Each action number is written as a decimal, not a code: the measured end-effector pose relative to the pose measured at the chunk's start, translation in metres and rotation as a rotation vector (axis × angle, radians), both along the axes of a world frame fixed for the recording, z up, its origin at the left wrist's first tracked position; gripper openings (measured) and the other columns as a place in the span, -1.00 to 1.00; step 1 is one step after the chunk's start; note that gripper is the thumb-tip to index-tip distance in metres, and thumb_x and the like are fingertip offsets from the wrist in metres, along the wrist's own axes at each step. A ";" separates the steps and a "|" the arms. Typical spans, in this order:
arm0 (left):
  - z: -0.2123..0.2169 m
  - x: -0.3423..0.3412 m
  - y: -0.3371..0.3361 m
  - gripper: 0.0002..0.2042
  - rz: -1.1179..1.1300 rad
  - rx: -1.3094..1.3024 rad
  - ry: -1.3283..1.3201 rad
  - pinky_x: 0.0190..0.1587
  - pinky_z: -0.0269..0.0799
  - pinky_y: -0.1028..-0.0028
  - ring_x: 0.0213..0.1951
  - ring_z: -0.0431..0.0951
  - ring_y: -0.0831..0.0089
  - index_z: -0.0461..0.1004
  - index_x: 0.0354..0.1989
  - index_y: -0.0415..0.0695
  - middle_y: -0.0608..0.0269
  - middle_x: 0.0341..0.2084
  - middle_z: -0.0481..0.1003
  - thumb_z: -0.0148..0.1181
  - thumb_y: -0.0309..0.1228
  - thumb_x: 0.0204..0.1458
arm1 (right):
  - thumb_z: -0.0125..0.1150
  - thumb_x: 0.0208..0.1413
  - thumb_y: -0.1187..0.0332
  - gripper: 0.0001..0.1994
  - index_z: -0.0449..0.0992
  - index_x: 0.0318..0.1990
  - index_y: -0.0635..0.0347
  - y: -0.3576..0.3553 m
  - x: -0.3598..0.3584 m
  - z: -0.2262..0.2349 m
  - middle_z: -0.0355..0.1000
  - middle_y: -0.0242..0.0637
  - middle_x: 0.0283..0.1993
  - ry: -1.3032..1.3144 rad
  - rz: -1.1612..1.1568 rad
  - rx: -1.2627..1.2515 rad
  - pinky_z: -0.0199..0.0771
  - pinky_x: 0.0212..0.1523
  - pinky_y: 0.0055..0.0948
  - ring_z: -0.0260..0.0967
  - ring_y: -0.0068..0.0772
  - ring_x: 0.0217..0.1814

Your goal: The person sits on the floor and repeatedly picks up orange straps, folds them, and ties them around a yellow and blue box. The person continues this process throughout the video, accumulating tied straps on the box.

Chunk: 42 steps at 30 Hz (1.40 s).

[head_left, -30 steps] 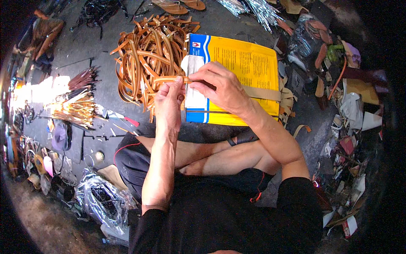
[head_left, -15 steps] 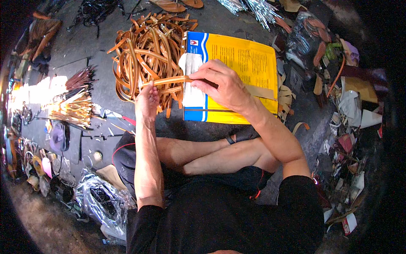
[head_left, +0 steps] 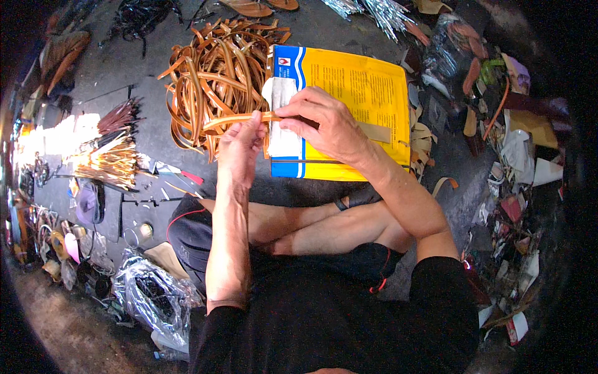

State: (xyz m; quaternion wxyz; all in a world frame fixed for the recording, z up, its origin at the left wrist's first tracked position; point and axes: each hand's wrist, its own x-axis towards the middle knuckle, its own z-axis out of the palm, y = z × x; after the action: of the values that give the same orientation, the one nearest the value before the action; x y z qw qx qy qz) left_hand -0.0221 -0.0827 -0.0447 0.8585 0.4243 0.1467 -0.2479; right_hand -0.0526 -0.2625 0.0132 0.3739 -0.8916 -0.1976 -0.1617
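Note:
Between my two hands runs a tan leather-like strip (head_left: 227, 119), held near its right end. My left hand (head_left: 240, 146) pinches it between thumb and fingers, just left of the yellow and blue board (head_left: 355, 81). My right hand (head_left: 327, 121) grips the strip's end above a white patch (head_left: 284, 134) on that board. Left of the board lies a big tangled heap of similar tan strips (head_left: 215, 68), which the strip's free end overlaps. A flat tan piece (head_left: 375, 133) rests on the board beside my right wrist.
Bundles of brown and gold strips (head_left: 106, 156) lie on the floor at left. Crumpled clear plastic (head_left: 152, 293) sits at lower left. Scraps and offcuts (head_left: 511, 206) litter the right side. Tan sandals (head_left: 249, 7) and silvery strips (head_left: 383, 19) lie at the far edge.
My left hand has slid right along the strip, closer to my right hand. The strip's left part now extends past my left fingers. My right hand has barely moved.

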 end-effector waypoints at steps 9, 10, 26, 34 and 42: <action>0.029 -0.005 -0.008 -0.84 0.058 -0.067 0.041 -0.37 0.26 0.58 -0.45 0.37 0.68 0.52 -0.33 -0.09 0.45 -0.53 0.46 0.22 -0.27 0.09 | 0.34 -0.07 0.45 -0.85 0.58 -0.30 0.22 0.005 0.004 0.001 0.42 -0.29 -0.33 0.014 0.002 0.045 0.44 -0.24 -0.41 0.42 -0.30 -0.27; 0.032 -0.012 -0.011 -0.82 0.003 0.274 -0.141 -0.41 0.19 0.63 -0.50 0.33 0.68 0.52 -0.33 -0.11 0.47 -0.56 0.44 0.21 -0.26 0.10 | 0.34 -0.07 0.45 -0.85 0.57 -0.30 0.22 0.006 0.004 0.001 0.42 -0.28 -0.33 0.016 0.005 0.040 0.44 -0.24 -0.41 0.42 -0.30 -0.27; -0.037 0.017 0.036 -0.90 0.021 0.134 -0.015 -0.44 0.29 0.70 -0.48 0.43 0.66 0.48 -0.38 -0.13 0.40 -0.52 0.49 0.26 -0.40 0.05 | 0.34 -0.08 0.47 -0.86 0.58 -0.32 0.25 0.003 0.004 0.002 0.44 -0.29 -0.35 0.036 0.015 0.042 0.44 -0.26 -0.43 0.43 -0.32 -0.28; -0.053 0.027 0.062 -0.89 -0.011 0.181 -0.107 -0.44 0.26 0.69 -0.49 0.42 0.68 0.47 -0.40 -0.10 0.40 -0.53 0.48 0.25 -0.38 0.05 | 0.33 -0.07 0.46 -0.89 0.56 -0.36 0.25 -0.003 0.004 0.004 0.43 -0.28 -0.36 0.077 0.012 0.065 0.44 -0.27 -0.41 0.43 -0.32 -0.28; -0.051 0.030 0.069 -0.90 0.083 0.097 -0.038 -0.43 0.28 0.70 -0.48 0.43 0.69 0.47 -0.39 -0.08 0.42 -0.53 0.48 0.25 -0.37 0.06 | 0.33 -0.07 0.41 -0.89 0.55 -0.41 0.23 0.005 0.008 0.004 0.40 -0.26 -0.39 0.057 0.036 0.110 0.42 -0.25 -0.34 0.40 -0.24 -0.29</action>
State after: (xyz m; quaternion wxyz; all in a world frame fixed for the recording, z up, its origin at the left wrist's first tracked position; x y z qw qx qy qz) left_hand 0.0075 -0.0133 -0.0954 0.8490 0.4635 0.1598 -0.1969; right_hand -0.0450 -0.2578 0.0175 0.4306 -0.8703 -0.1936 -0.1400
